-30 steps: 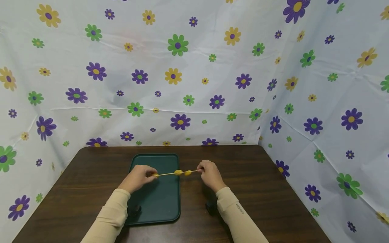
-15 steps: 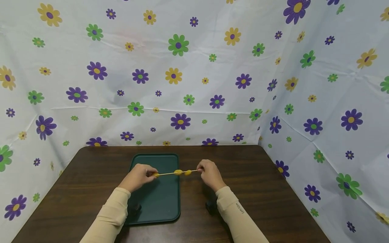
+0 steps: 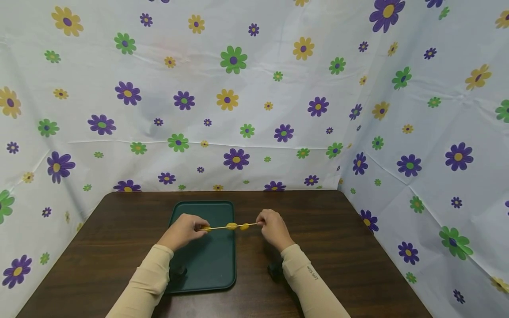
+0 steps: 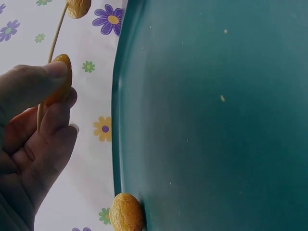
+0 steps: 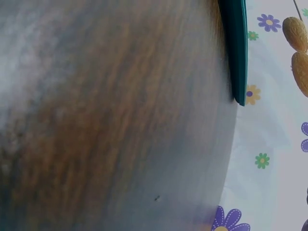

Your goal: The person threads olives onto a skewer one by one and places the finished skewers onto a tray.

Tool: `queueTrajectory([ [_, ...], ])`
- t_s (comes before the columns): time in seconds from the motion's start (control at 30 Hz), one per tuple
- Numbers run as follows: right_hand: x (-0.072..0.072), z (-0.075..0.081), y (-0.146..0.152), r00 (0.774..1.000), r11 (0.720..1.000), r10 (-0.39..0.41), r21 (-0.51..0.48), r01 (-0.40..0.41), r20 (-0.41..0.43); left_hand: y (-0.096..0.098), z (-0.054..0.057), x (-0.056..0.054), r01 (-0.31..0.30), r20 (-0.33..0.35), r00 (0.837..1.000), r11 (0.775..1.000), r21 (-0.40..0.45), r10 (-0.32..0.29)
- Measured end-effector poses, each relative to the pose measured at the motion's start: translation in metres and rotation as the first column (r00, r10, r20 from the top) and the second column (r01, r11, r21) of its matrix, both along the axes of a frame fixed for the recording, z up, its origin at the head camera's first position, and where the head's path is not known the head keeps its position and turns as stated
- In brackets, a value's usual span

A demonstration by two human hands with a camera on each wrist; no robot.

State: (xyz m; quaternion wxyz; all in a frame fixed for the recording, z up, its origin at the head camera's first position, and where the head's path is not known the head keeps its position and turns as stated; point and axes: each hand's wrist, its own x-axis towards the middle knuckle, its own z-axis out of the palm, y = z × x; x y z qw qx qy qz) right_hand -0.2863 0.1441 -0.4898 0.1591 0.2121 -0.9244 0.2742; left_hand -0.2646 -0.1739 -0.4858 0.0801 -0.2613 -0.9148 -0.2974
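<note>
A thin wooden skewer [image 3: 218,228] stretches between the two hands above the tray and table. Two small yellow potatoes [image 3: 231,226] sit along it nearer the right hand; they also show as potatoes [image 5: 299,72] in the right wrist view. My left hand [image 3: 184,232] pinches a third potato [image 4: 60,82] at the skewer's left end, thumb on one side and fingers on the other. Whether the skewer pierces this one is hidden by the thumb. With its fingertips, my right hand [image 3: 274,227] pinches the skewer's right end; the right wrist view does not show that hand.
Below the left hand lies a dark green tray [image 3: 212,269] on a brown wooden table [image 3: 318,260]. Another potato [image 4: 126,211] is at the tray's edge, with pale crumbs [image 4: 223,98] on its surface. Flowered white cloth [image 3: 254,110] hangs behind and at the sides.
The left hand has shifted slightly right and the right hand slightly left, the potato and skewer staying in their grip. Otherwise the scene is nearly the same.
</note>
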Motion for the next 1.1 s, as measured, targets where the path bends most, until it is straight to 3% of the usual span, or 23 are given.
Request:
queueTrajectory([
  [0.23,0.001,0.001,0.001,0.999,1.000,-0.010,0.001,0.010,0.030,0.004,0.001,-0.001,-0.002,0.008,1.000,1.000,-0.002,0.002],
  [0.43,0.001,0.001,0.001,1.000,1.000,-0.010,0.005,0.010,0.008,0.007,0.000,-0.004,0.002,0.002,1.000,1.000,0.006,-0.002],
  [0.7,0.003,0.000,-0.003,1.000,1.000,-0.011,0.015,0.011,0.006,0.010,0.006,0.001,-0.019,0.058,0.998,1.000,0.013,0.018],
  [1.1,0.004,0.000,-0.005,1.000,1.000,0.004,0.003,-0.004,-0.020,0.012,0.003,-0.002,-0.011,0.041,0.999,1.000,0.003,0.011],
])
